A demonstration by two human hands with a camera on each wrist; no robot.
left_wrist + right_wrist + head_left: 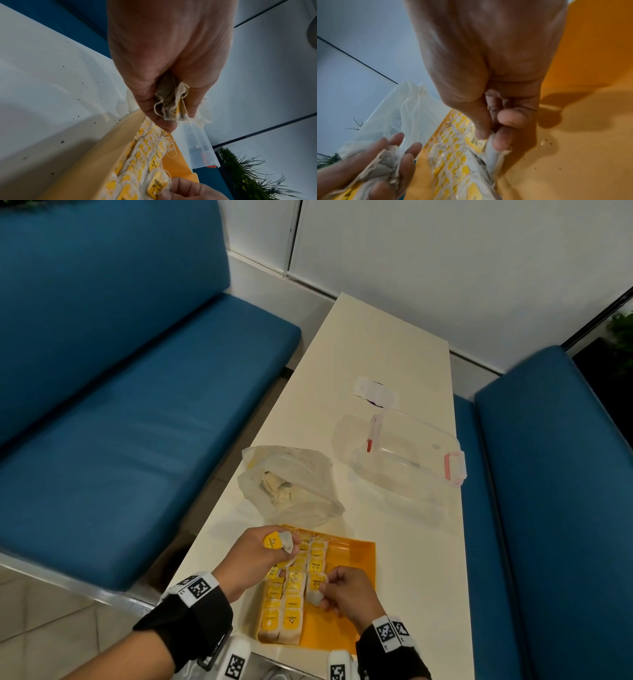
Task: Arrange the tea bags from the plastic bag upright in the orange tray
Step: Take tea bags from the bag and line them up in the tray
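Both grips tight: left hand point(255, 554) w/ tea-bag bunch point(171, 102), right hand point(346, 590) pinching one tea bag point(315, 589)

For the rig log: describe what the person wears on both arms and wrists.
Both forearms carry black fabric wraps. The left wrist has a white band printed with black square fiducial markers; the right wrist has a similar white band with two such markers. Below each wrap hangs a white block bearing another black-and-white marker. The left hand and right hand are bare.
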